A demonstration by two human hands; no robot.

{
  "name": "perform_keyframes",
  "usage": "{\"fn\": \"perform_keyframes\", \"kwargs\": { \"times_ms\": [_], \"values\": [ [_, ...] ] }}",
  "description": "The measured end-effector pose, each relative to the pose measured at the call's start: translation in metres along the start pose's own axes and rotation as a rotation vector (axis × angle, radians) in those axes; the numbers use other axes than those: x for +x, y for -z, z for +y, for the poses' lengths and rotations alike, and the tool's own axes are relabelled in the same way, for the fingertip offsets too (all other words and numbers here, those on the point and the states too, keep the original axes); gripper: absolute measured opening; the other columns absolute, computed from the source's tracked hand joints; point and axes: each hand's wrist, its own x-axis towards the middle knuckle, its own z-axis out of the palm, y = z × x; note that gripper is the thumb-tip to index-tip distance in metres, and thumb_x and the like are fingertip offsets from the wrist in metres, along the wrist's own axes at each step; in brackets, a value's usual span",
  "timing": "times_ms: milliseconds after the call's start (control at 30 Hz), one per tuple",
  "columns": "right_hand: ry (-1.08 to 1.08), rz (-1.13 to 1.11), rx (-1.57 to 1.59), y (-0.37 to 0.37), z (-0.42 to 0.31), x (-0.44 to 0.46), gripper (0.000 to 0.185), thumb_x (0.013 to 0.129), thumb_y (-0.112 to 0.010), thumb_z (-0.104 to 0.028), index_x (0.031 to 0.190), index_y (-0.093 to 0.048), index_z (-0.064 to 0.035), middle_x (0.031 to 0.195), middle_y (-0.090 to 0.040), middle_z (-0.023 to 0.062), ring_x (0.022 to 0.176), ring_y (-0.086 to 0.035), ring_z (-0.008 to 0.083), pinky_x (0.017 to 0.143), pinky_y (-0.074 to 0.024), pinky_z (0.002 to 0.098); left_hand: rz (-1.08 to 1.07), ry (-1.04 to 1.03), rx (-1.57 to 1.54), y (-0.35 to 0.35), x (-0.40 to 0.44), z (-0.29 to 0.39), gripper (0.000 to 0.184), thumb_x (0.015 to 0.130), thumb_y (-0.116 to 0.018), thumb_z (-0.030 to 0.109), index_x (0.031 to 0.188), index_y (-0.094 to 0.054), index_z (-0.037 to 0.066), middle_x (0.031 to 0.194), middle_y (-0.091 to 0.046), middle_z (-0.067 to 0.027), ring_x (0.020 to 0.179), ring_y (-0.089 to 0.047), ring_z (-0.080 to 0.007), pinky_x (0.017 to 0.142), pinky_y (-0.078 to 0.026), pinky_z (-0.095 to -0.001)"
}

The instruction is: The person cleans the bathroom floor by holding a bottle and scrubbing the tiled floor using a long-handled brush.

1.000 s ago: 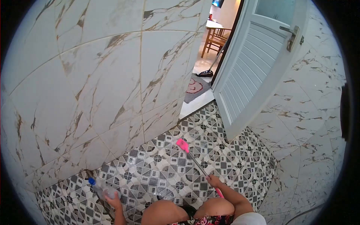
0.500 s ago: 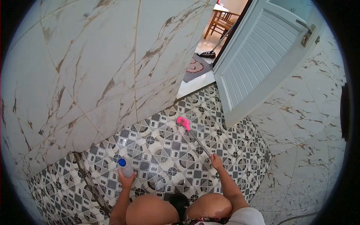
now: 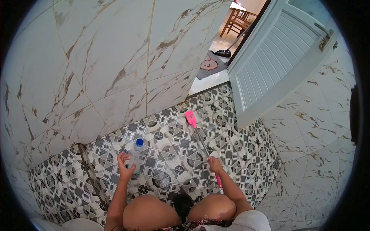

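1. Left hand [image 3: 126, 165]: fingers curled but spread from the thumb, so not a fist. It's right up against or just beside the clear bottle [image 3: 137, 157]; honestly can't tell whether skin is touching plastic.
2. The bottle looks upright on the patterned floor [image 3: 246, 154], blue cap [image 3: 140, 142] on top. It's not far from the floor's edge along the marbled wall [image 3: 100, 73], between that edge and the person's knees [image 3: 152, 215].
3. Right hand [image 3: 216, 164]: closed round the shaft of a long-handled tool [image 3: 202, 141], definitely gripping it. Metal shaft, and a pink end pokes out behind the hand.
4. The tool's pink head [image 3: 190, 118] points away from the person, near that same wall-side edge and fairly close to the floor's doorway corner. Can't tell if it's actually pressed on the tiles.
5. A dark strip [image 3: 91, 173] cuts across the floor left of the left arm, starting at the wall edge.
6. White door [image 3: 275, 63] is standing open at the far end of the floor. Past the threshold there's a grey mat [image 3: 210, 66] with a pinkish design, a black-headed pole thing [image 3: 222, 53] just beside it, and a wooden chair [image 3: 239, 24] further back.
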Motion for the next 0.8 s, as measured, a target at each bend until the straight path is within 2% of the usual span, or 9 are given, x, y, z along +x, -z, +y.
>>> {"fn": "perform_keyframes", "kwargs": {
  "times_ms": [67,167,267,467,533,600,667,767,800],
  "values": [
    [0.056,0.129,-0.195,-0.001,-0.005,-0.001,0.032,0.094,-0.040,-0.030,0.095,-0.056,-0.0025,0.073,-0.062,0.0207,0.065,-0.060,0.0379,0.060,-0.0469,0.0451,-0.102,0.090,0.127,0.008,0.002,0.000,0.071,0.059,-0.068,0.000,0.123,-0.039,0.006,0.111,-0.052,-0.0102,0.098,-0.050,-0.0216,0.091,-0.038,-0.0359],
    [0.063,0.353,-0.307,-0.012,-0.007,0.003,0.030,0.093,-0.039,-0.026,0.093,-0.056,-0.0007,0.083,-0.061,0.0275,0.078,-0.058,0.0460,0.070,-0.0450,0.0520,-0.256,-0.036,0.400,0.003,-0.002,-0.012,0.071,0.059,-0.068,0.005,0.124,-0.041,0.008,0.113,-0.053,-0.0111,0.098,-0.051,-0.0247,0.089,-0.039,-0.0384],
    [0.039,0.351,-0.282,-0.022,-0.005,0.009,0.031,0.094,-0.039,-0.027,0.091,-0.055,-0.0013,0.081,-0.061,0.0269,0.077,-0.059,0.0452,0.068,-0.0450,0.0523,-0.348,-0.207,0.588,-0.008,0.006,-0.027,0.072,0.059,-0.068,0.011,0.125,-0.041,0.009,0.119,-0.051,-0.0133,0.104,-0.049,-0.0306,0.090,-0.039,-0.0422],
    [-0.041,0.315,-0.413,0.000,-0.002,0.019,0.036,0.094,-0.036,-0.029,0.090,-0.053,0.0024,0.078,-0.062,0.0250,0.077,-0.058,0.0473,0.069,-0.0447,0.0544,-0.347,0.053,0.890,-0.044,0.037,-0.008,0.075,0.059,-0.072,0.021,0.127,-0.040,0.011,0.123,-0.047,-0.0137,0.114,-0.042,-0.0362,0.093,-0.038,-0.0459],
    [-0.029,0.305,-0.350,-0.012,0.003,0.027,0.038,0.095,-0.034,-0.028,0.088,-0.053,0.0034,0.077,-0.062,0.0238,0.077,-0.058,0.0468,0.069,-0.0452,0.0539,-0.319,0.008,0.966,-0.055,0.045,-0.007,0.074,0.058,-0.075,0.026,0.124,-0.043,0.011,0.121,-0.049,-0.0141,0.113,-0.043,-0.0356,0.092,-0.038,-0.0464],
    [0.366,0.195,-0.413,-0.048,0.029,0.030,0.038,0.096,-0.031,-0.028,0.088,-0.054,0.0016,0.081,-0.062,0.0236,0.079,-0.058,0.0459,0.068,-0.0458,0.0530,-0.315,-0.023,0.995,-0.066,0.046,-0.010,0.072,0.058,-0.077,0.031,0.120,-0.047,0.010,0.117,-0.051,-0.0142,0.111,-0.046,-0.0352,0.091,-0.039,-0.0468],
    [0.282,-0.051,-0.470,-0.065,-0.021,-0.017,0.035,0.095,-0.031,-0.026,0.090,-0.054,-0.0007,0.086,-0.062,0.0242,0.079,-0.059,0.0443,0.068,-0.0466,0.0519,-0.326,-0.037,0.987,-0.063,0.046,-0.021,0.069,0.057,-0.079,0.035,0.114,-0.051,0.010,0.113,-0.054,-0.0139,0.107,-0.048,-0.0349,0.089,-0.040,-0.0471],
    [0.041,-0.065,-0.720,-0.022,-0.012,-0.035,0.032,0.094,-0.032,-0.026,0.094,-0.055,-0.0030,0.091,-0.062,0.0243,0.082,-0.060,0.0422,0.068,-0.0472,0.0514,-0.221,-0.044,0.941,-0.049,0.030,-0.017,0.062,0.058,-0.079,0.035,0.109,-0.054,0.007,0.105,-0.058,-0.0129,0.100,-0.053,-0.0338,0.086,-0.042,-0.0452],
    [-0.011,0.080,-0.638,0.000,0.004,-0.030,0.036,0.094,-0.033,-0.029,0.092,-0.056,-0.0014,0.086,-0.062,0.0242,0.078,-0.061,0.0421,0.067,-0.0474,0.0512,-0.188,-0.036,0.945,-0.044,0.027,-0.020,0.062,0.059,-0.078,0.035,0.109,-0.054,0.007,0.104,-0.058,-0.0128,0.099,-0.053,-0.0338,0.085,-0.042,-0.0447]
  ]
}}
